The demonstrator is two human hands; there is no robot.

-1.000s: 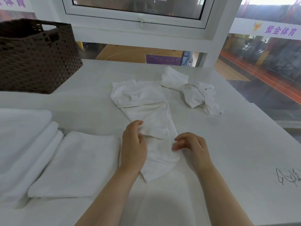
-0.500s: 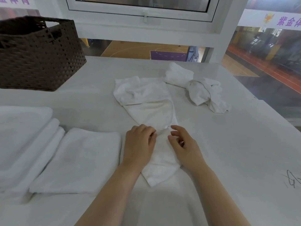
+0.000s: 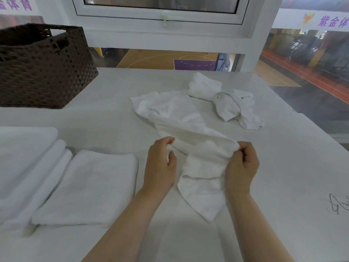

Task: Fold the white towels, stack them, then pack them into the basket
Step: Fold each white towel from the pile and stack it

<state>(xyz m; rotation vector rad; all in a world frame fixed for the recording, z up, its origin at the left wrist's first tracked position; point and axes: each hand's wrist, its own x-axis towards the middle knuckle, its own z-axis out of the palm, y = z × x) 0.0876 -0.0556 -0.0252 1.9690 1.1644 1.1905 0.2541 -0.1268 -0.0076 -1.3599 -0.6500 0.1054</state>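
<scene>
Two bare forearms come up from the bottom edge, ending in the left hand (image 3: 160, 165) and the right hand (image 3: 241, 167). No sleeve covers either arm as far as the picture reaches — both are uncovered from wrist to near the elbow. The wrists and fingers appear to carry no watch, band or ring — though the wide lens softens detail, so small items could be missed

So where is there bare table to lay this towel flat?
Bare table right of the right hand, and between basket and held towel. Crowded left: folded towels; crumpled towel behind.
</scene>
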